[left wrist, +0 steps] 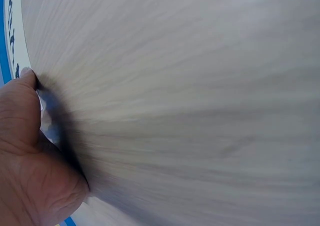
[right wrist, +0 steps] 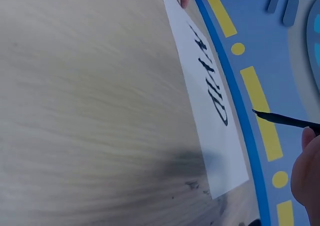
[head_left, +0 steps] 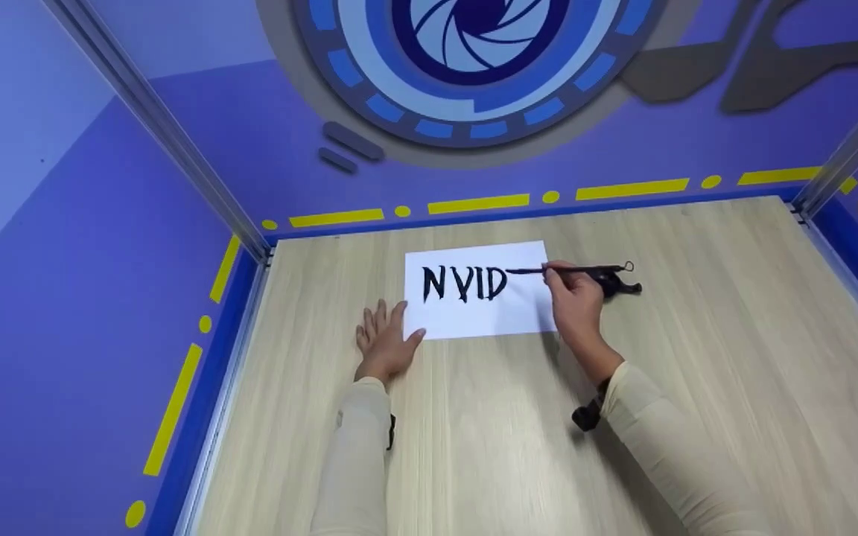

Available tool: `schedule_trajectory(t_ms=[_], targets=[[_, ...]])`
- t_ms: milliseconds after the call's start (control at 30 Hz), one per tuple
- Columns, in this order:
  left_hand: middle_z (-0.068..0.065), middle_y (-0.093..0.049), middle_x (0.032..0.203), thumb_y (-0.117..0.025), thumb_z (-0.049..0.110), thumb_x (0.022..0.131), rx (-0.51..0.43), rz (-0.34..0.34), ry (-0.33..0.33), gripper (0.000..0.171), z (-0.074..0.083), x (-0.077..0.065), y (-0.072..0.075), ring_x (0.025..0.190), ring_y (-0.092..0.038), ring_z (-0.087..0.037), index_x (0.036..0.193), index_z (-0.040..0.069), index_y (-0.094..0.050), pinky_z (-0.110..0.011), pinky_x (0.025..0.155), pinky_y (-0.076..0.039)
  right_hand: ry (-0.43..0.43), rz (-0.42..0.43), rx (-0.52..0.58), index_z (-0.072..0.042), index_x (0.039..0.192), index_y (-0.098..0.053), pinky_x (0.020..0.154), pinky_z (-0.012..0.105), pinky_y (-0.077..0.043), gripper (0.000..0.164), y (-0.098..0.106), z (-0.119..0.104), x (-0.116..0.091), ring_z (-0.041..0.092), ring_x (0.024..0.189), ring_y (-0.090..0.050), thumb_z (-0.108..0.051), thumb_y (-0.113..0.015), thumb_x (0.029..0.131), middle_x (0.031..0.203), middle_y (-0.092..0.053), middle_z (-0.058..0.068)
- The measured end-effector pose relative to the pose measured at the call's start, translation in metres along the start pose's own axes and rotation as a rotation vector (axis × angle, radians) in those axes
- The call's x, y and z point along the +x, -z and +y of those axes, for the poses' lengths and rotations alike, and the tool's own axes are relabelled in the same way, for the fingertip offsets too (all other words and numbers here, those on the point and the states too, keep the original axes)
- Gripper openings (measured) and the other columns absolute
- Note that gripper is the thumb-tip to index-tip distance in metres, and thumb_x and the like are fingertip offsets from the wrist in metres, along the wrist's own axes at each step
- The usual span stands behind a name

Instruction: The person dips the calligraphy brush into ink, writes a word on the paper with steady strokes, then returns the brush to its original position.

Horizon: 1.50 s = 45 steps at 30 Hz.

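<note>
A white sheet of paper (head_left: 488, 320) lies on the table with the black brushed letters "NVID" (head_left: 465, 284) across it. My right hand (head_left: 576, 301) pinches a dark writing brush (head_left: 585, 269) with a small loop at its end. In the right wrist view the brush tip (right wrist: 257, 112) appears raised off the paper, past the letter D. My left hand (head_left: 386, 342) rests at the sheet's lower left corner with fingers spread, its thumb (left wrist: 28, 76) on the paper's edge. Partly hidden behind my right hand sits a black object (head_left: 611, 284) whose kind I cannot tell.
The light wood table (head_left: 474, 447) is bounded by a blue-purple back wall (head_left: 235, 149) and side panels with yellow dashes. Metal posts (head_left: 168, 134) stand at the corners. A black wrist device (head_left: 587, 415) hangs below my right wrist.
</note>
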<state>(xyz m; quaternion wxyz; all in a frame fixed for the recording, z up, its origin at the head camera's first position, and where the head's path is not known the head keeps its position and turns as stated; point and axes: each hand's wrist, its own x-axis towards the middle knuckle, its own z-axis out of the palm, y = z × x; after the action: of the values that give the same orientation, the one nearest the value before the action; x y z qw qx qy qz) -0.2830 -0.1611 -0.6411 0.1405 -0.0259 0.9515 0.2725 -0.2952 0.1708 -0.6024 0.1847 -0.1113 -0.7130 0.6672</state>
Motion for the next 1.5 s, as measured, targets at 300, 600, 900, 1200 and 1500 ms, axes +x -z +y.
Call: schedule_trajectory(t_ms=[300,600,900,1200,1500], targets=[[-0.009,0.009,0.183,-0.050,0.060,0.108,0.000,0.001,0.002,0.074,0.003,0.003,0.002,0.168,0.019,-0.039,0.172,0.036,-0.019,-0.064,0.134,0.010,-0.009,0.017,-0.016,0.000,0.113,-0.080,0.081,0.014,-0.056,0.020,0.002,0.006,0.012,0.010,0.090,-0.073,-0.012,-0.067,0.103,0.112,-0.078,0.027],[-0.010,0.009,0.183,-0.051,0.060,0.108,0.001,0.004,-0.002,0.074,0.006,0.002,0.000,0.168,0.019,-0.039,0.171,0.037,-0.019,-0.065,0.134,0.010,0.025,0.009,-0.136,-0.008,0.113,-0.082,0.084,0.015,-0.053,0.019,-0.002,0.009,0.015,0.009,0.098,-0.071,-0.014,-0.068,0.103,0.116,-0.081,0.016],[-0.010,0.009,0.183,-0.051,0.058,0.108,-0.007,-0.003,-0.004,0.075,0.006,0.002,-0.002,0.168,0.020,-0.040,0.172,0.035,-0.019,-0.065,0.133,0.012,0.062,0.007,-0.243,-0.012,0.116,-0.082,0.091,0.022,-0.050,0.020,-0.002,0.015,0.014,0.020,0.109,-0.070,-0.017,-0.066,0.104,0.121,-0.080,0.011],[-0.012,0.008,0.183,-0.050,0.056,0.109,-0.011,0.003,-0.022,0.074,0.003,-0.002,0.001,0.168,0.019,-0.041,0.172,0.033,-0.020,-0.066,0.133,0.010,0.109,0.012,-0.244,-0.009,0.110,-0.083,0.086,0.015,-0.047,0.018,-0.009,0.018,0.018,0.016,0.101,-0.068,-0.014,-0.068,0.101,0.117,-0.082,0.011],[-0.011,0.007,0.183,-0.051,0.057,0.109,-0.014,0.009,-0.011,0.073,0.000,-0.004,0.002,0.168,0.018,-0.040,0.172,0.034,-0.020,-0.065,0.133,0.010,0.097,-0.013,-0.227,-0.008,0.112,-0.083,0.088,0.017,-0.049,0.019,-0.016,0.022,0.017,0.019,0.104,-0.070,-0.013,-0.068,0.101,0.118,-0.081,0.012]])
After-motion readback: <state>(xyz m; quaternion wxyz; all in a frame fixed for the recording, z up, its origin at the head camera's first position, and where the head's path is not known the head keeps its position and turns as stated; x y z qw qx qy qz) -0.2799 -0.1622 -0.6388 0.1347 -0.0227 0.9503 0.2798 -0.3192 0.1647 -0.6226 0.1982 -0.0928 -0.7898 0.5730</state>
